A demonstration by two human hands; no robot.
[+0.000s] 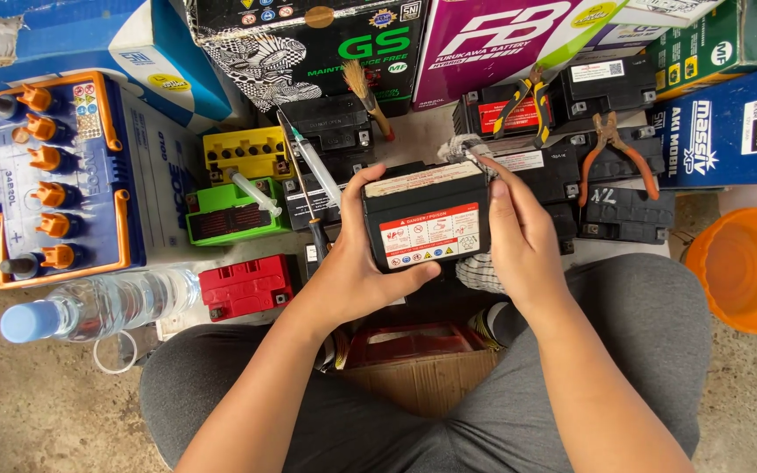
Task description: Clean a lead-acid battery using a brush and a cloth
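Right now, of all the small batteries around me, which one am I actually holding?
The black battery with the red-and-white warning label, gripped between left hand and right hand. The red, green and yellow ones sit untouched on the floor.

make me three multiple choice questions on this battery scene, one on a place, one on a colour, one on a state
1. Where does the plastic water bottle lie?
A. in the orange bucket
B. on the floor by the person's left knee
C. on top of the pliers

2. What colour are the caps on the big blue battery?
A. orange
B. white
C. black

3. How is the small black battery held?
A. lying untouched on the floor
B. pinched in one hand only
C. gripped between the left hand and the right hand

Answers: 1 B, it lies on its side on the concrete at lower left. 2 A, a row of orange caps shows. 3 C, both hands clasp its sides.
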